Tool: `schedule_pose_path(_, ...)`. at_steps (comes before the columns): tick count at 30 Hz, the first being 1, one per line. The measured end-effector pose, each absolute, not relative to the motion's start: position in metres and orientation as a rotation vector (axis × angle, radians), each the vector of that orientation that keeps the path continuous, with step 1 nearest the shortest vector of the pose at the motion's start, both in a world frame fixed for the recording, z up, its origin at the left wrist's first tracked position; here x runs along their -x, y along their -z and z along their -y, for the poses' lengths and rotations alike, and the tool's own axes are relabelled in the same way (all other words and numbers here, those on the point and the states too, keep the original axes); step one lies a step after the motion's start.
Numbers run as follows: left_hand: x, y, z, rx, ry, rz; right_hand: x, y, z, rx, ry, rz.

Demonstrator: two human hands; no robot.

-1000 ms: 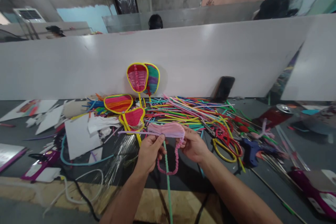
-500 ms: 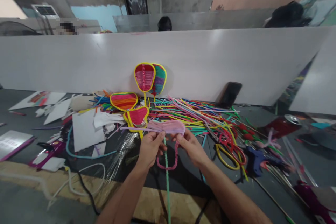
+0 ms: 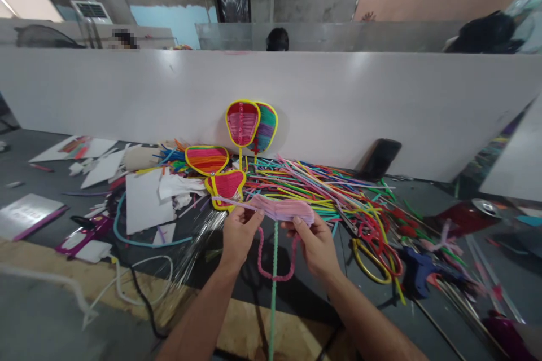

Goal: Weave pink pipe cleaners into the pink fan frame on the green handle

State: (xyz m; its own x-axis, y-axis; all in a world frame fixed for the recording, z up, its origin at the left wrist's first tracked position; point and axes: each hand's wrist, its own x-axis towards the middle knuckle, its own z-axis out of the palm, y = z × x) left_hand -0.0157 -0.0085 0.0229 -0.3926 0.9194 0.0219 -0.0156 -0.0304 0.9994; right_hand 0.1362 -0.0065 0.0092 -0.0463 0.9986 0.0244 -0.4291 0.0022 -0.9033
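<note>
Between my two hands is a flat pink panel of pipe cleaners [image 3: 282,208] laid side by side. My left hand [image 3: 241,234] pinches its left end, where a pale lilac pipe cleaner [image 3: 226,201] sticks out to the left. My right hand [image 3: 315,242] grips the right end, thumb on the near face and fingers behind. A darker pink twisted loop [image 3: 275,277] hangs below the panel. Down the middle runs a green twisted stem [image 3: 273,293], reaching toward the bottom of the view. Whether the stem is fastened to the panel is hidden.
Finished yellow-rimmed fans [image 3: 243,124] lean on the white partition [image 3: 317,96]. Loose pipe cleaners [image 3: 305,177] lie behind my hands. To the right are yellow-handled scissors [image 3: 368,262], a blue glue gun [image 3: 417,271], a phone [image 3: 381,159] and a red can [image 3: 470,217]. White sheets [image 3: 148,203] lie left.
The lilac pipe cleaner now slants up leftward from my left hand. My right hand has shifted slightly right and down, and the panel tilts down to the right. The camera view has turned slightly.
</note>
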Motion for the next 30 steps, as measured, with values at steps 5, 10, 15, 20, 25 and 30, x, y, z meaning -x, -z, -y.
schedule_pose_path(5, 0.020, -0.021, 0.007, -0.827, -1.697, -1.354, -0.136, -0.005, 0.006, 0.783, -1.472, 0.835)
schedule_pose_path(10, 0.023, -0.024, 0.004, -0.646, -1.616, -1.052, -0.137, -0.007, 0.001, 0.763, -1.543, 0.699)
schedule_pose_path(15, 0.031, -0.021, -0.003, -0.727, -1.569, -1.122, -0.142, -0.003, -0.007, 0.770, -1.561, 0.626)
schedule_pose_path(20, 0.035, -0.016, -0.010, -0.758, -1.529, -1.138, -0.145, 0.003, -0.012, 0.790, -1.586, 0.596)
schedule_pose_path(25, 0.040, -0.011, -0.012, -0.676, -1.473, -1.057, -0.146, 0.005, -0.013, 0.801, -1.600, 0.593)
schedule_pose_path(30, 0.050, -0.006, -0.011, -0.555, -1.315, -0.899, -0.147, 0.009, -0.013, 0.821, -1.602, 0.623)
